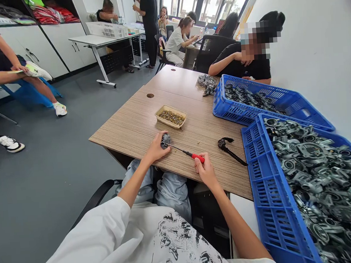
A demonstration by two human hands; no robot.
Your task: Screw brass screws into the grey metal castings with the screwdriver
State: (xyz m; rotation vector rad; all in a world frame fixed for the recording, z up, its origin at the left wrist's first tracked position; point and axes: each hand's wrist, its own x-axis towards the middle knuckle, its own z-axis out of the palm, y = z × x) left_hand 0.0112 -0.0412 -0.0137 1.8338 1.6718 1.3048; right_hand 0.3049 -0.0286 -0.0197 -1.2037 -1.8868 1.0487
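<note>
My left hand point(158, 148) is closed around a small grey metal casting point(165, 141) near the table's front edge. In my right hand point(206, 170) is a screwdriver point(198, 158) with a red and black handle. Its thin shaft points left, and the tip meets the casting or lies right at it; the exact contact is too small to make out. A tiny brass piece point(175, 150) lies just under the shaft, and another brass piece point(198, 142) lies farther right. Beyond my hands stands a cream tray point(181, 126) holding many small brass-coloured parts.
A black wristwatch point(222, 143) lies on the wood-grain table point(127, 127). Two blue crates, a near one point(267, 205) and a far one point(221, 104), hold grey metal castings on the right. A person point(227, 59) sits across the table; others are farther back.
</note>
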